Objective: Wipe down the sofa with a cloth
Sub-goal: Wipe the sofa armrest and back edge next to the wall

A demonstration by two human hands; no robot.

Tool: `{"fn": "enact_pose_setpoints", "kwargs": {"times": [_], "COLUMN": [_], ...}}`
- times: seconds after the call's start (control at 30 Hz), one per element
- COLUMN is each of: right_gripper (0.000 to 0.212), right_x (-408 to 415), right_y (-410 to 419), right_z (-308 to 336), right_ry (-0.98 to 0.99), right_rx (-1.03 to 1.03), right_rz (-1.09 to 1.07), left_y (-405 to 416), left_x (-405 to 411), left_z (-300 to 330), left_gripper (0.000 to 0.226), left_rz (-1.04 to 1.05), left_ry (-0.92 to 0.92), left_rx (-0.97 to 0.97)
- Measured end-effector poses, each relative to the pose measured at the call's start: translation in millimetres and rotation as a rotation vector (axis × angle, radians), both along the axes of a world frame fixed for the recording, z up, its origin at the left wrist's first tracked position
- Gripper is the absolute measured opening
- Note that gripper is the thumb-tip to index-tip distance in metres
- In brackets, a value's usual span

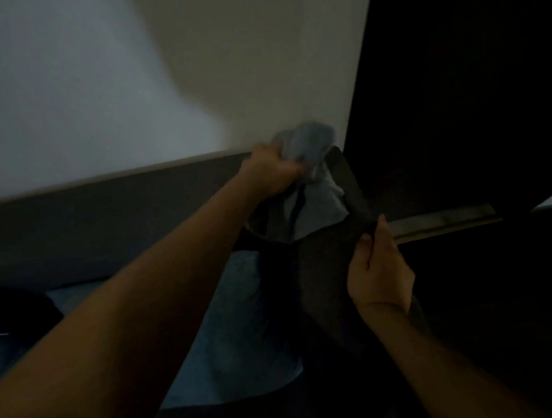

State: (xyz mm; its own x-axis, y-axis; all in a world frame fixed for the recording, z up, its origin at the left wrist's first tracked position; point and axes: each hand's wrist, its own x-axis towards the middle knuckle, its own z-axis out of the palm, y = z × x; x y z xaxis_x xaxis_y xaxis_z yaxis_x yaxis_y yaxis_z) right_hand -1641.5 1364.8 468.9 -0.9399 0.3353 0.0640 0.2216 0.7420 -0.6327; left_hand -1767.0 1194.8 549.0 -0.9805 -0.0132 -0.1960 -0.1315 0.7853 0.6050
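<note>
Dim head view. Centre right of the frame: the left hand (272, 171) grips a bunched pale blue-grey cloth (311, 182), fingers curled round its gathered top; the loose lower part of the cloth hangs against the inner face of the dark sofa arm (320, 269). The arm's top edge runs diagonally from the cloth down to the lower right. The right hand (378, 267), right of centre, holds that edge, thumb on the near side and fingertips over the top. The sofa back (112, 220), a dark grey band, crosses the left half below a pale wall (108, 89). A lighter seat surface (238, 335) lies at lower centre, between the forearms. The upper right is black and unreadable.
</note>
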Motion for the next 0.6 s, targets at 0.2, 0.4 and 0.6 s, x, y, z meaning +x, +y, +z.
{"fn": "enact_pose_setpoints", "kwargs": {"times": [0.2, 0.4, 0.6], "right_gripper": [0.045, 0.024, 0.036], "right_x": [1, 21, 60], "right_y": [3, 83, 91], "right_z": [8, -3, 23], "right_ry": [0.101, 0.265, 0.089], "right_rx": [-0.351, -1.389, -1.259], "right_rz": [-0.088, -0.389, -0.233], "left_y": [12, 106, 66], "left_x": [65, 104, 150], "left_z": [-28, -17, -4], "left_gripper": [0.071, 0.074, 0.063], "left_rz": [-0.064, -0.394, 0.099], "left_ry": [-0.020, -0.071, 0.013], "left_rx": [0.078, -0.128, 0.480]}}
